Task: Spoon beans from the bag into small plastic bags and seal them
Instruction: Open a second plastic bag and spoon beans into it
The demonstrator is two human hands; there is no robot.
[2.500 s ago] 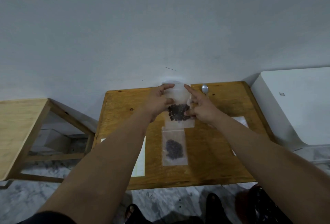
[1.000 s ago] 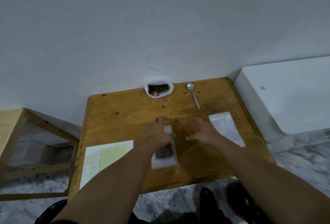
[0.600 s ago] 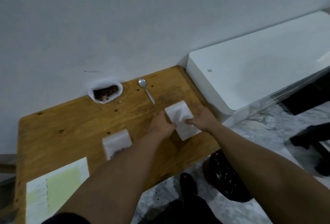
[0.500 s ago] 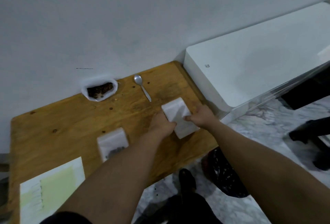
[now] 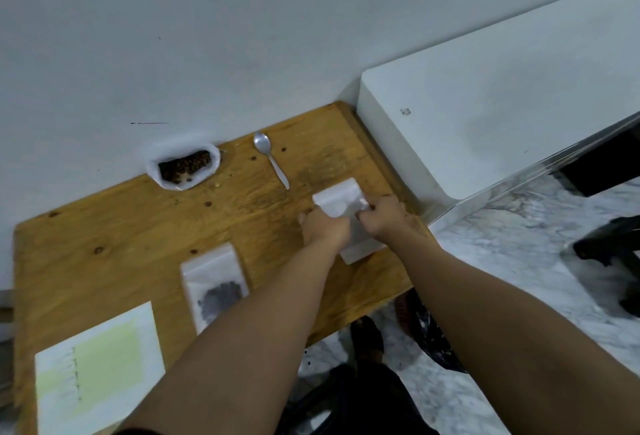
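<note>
While pinched from both sides: empty bags [image 5: 337,197], white, flat on table [image 5: 104,226], near its right edge; lower end showing between the two forearms.

Left hand [image 5: 323,230]: knuckles up, fingers curled over the left edge of empty bags, tips hidden beneath the knuckles.

Right hand [image 5: 381,214]: curled, thumb and fingers pinching the right side of the same bags near the upper corner; apart from left hand by a strip of bag only. Both hands blurred by motion.

Filled bag [image 5: 214,282]: left of left hand and nearer the body, just beside the left forearm, lower corner under it; clear, flat, dark beans [image 5: 221,296] pooled in the near half; whether sealed, cannot tell.

Spoon [image 5: 270,159]: beyond left hand, slightly left; metal, flat on table, bowl toward wall [image 5: 242,36], handle tip toward the hands, apart from empty bags.

Bean bag [image 5: 183,167]: well left of both hands and beyond, against wall; white, mouth open, more beans inside.

Sheet [image 5: 100,372]: far left of the left forearm, at the near left corner; white, pale green block in the middle.

Box [image 5: 485,105]: right of right hand and beyond, white, against the table's right edge.

Floor [image 5: 519,261]: marbled, below the right forearm.
</note>
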